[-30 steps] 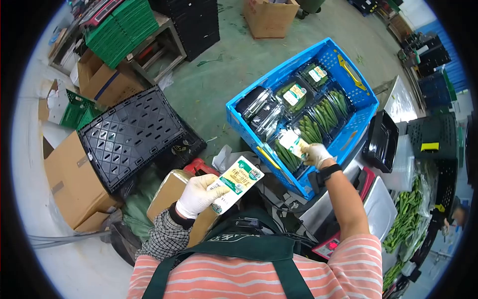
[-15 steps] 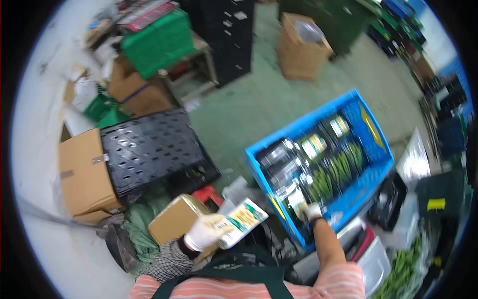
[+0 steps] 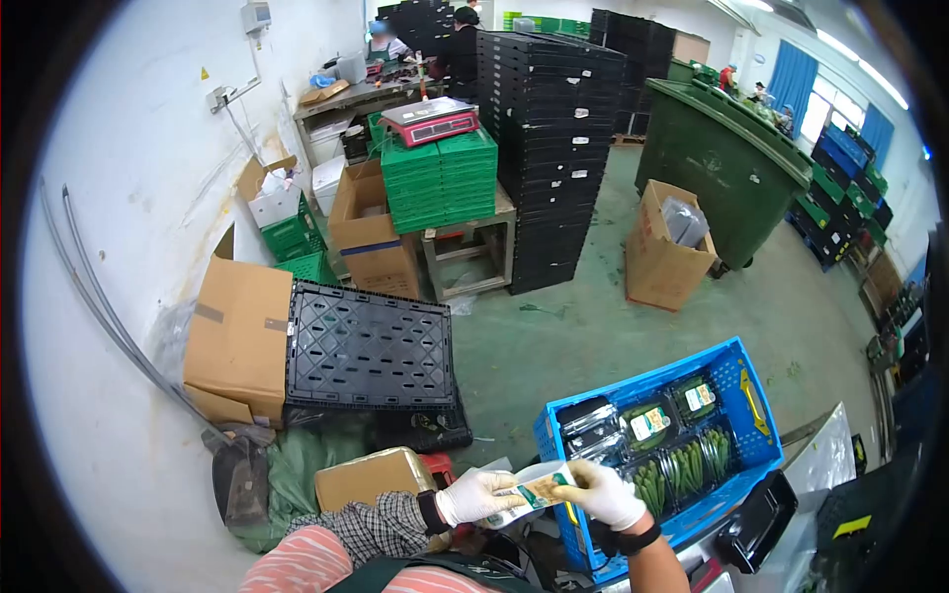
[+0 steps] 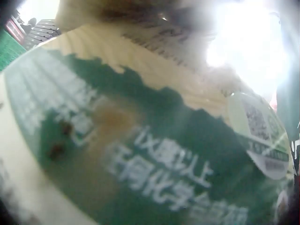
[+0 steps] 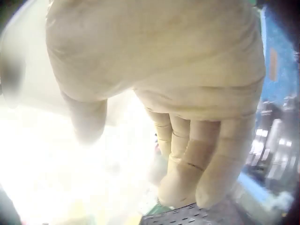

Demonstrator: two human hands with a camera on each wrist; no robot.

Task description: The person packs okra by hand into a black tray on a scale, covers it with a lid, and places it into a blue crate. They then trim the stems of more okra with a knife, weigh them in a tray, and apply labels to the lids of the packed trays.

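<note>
My gloved left hand [image 3: 474,497] holds a stack of printed label cards [image 3: 540,488], white, yellow and green, in front of the body. In the left wrist view the printed face of a label [image 4: 154,154] fills the picture, close and blurred. My gloved right hand [image 3: 607,497] is at the right end of the cards, its fingers touching that end. In the right wrist view its thumb and fingers [image 5: 225,159] stand apart, with glare between them. Beneath that hand is a blue crate [image 3: 633,381] of clear packs of green vegetables; some packs bear labels [image 3: 649,423].
A black tray [image 3: 756,522] lies right of the crate. On the left are a black lattice crate [image 3: 371,346] and cardboard boxes [image 3: 237,326]. Green crates with a red scale [image 3: 430,121], tall black crate stacks [image 3: 549,168] and a green bin [image 3: 712,168] stand farther off.
My right hand has come up from the near corner of the blue crate to the label cards in my left hand. The head view has tilted up, showing more of the room.
</note>
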